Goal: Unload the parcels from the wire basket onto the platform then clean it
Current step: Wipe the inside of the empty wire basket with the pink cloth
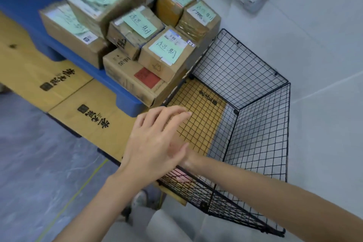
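Your left hand (157, 139) flat, fingers loosely spread, lying over your right hand (187, 160), which is hidden, its grip impossible to tell, both above the left side of one black wire basket (255, 124), just beside at least eight labelled cardboard parcels (167, 51) stacked on one blue platform (29, 12)

at least eight cardboard parcels (167, 53) are being counted at the far left, on one blue platform (29, 6). one wire basket (245, 76) is being seen at the right. three black stamps (94, 118) are being shown on the wooden boards (23, 65).
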`<action>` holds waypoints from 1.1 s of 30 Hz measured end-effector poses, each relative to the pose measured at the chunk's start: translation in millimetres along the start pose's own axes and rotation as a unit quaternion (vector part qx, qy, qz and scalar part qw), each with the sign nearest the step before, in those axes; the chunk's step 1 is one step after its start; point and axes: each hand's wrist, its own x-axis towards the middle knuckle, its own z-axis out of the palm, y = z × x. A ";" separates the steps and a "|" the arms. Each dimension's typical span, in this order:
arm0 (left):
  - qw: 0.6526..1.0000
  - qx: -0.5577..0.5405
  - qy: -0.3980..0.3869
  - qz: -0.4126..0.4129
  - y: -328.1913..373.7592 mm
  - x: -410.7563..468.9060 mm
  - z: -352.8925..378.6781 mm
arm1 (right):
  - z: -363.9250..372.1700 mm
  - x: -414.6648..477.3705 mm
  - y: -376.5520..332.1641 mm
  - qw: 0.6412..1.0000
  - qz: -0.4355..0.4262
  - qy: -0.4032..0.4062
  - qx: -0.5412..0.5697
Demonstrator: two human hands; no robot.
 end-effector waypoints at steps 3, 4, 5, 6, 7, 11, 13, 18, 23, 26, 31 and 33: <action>1.000 -0.010 0.028 -0.004 -6.2 -3.9 -6.5 | -16.1 2.8 3.9 0.999 0.017 0.042 -0.003; 0.999 -0.009 0.036 -0.015 -9.7 -6.7 -10.0 | -23.4 1.2 5.6 0.998 0.020 0.056 0.010; 0.999 -0.009 0.043 -0.029 -13.5 -9.7 -13.6 | -32.7 0.1 7.6 0.997 0.027 0.072 0.002; 0.998 -0.009 0.048 -0.043 -17.4 -12.4 -17.4 | -43.7 -1.4 4.3 0.995 0.033 0.095 -0.013; 0.997 -0.006 0.052 -0.055 -20.9 -14.5 -21.0 | -55.2 -3.8 -0.6 0.993 0.021 0.118 -0.025; 0.994 0.009 0.056 -0.093 -30.7 -17.6 -27.0 | -91.8 -10.1 -23.9 0.970 -0.056 0.231 -0.050; 0.990 0.003 0.066 -0.127 -31.2 -19.0 -25.9 | -98.0 -6.0 -31.3 0.951 -0.096 0.283 -0.078; 0.976 -0.044 0.107 -0.187 -25.7 -25.2 -17.1 | -68.3 19.1 -54.2 0.898 -0.245 0.320 -0.177; 0.967 -0.085 0.120 -0.208 -30.1 -28.5 -13.1 | -26.7 40.6 -40.2 0.880 -0.344 0.190 -0.267; 0.966 -0.093 0.123 -0.207 -28.1 -27.0 -13.4 | -44.3 50.8 -22.8 0.863 -0.359 0.199 -0.293; 0.966 -0.104 0.113 -0.209 -25.6 -27.3 -13.9 | -102.0 79.5 -13.0 0.877 -0.243 0.299 -0.288; 0.967 -0.104 0.110 -0.206 -26.6 -27.3 -14.0 | -105.3 85.0 -15.7 0.885 -0.214 0.314 -0.269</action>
